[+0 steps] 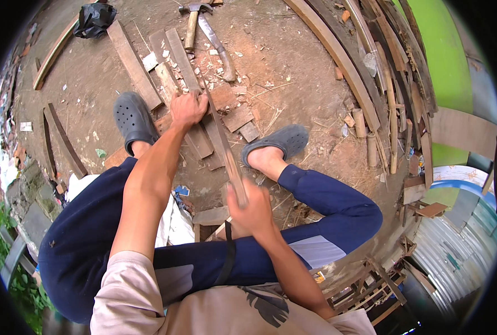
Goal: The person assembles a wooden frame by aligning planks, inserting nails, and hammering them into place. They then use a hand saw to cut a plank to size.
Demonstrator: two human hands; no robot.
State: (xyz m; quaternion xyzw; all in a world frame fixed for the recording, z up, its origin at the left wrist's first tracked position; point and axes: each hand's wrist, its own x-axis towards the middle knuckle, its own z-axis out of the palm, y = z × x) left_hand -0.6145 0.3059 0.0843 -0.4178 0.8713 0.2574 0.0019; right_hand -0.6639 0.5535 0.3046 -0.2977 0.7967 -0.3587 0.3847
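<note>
Right fingers (253, 196) grip the long tool (226, 148), bare ground (296, 70) beyond its edge.

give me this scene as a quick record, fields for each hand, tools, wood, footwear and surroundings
left hand: curled down over wooden planks
right hand: closed around the near end of a long narrow tool, saw-like; teeth can't be made out
tools on ground: hammer and large knife, side by side beyond the left hand
wood at right: long boards lying along the ground
footwear: dark clogs on both feet
surroundings: black plastic bag far left; corrugated metal sheet lower right
</note>
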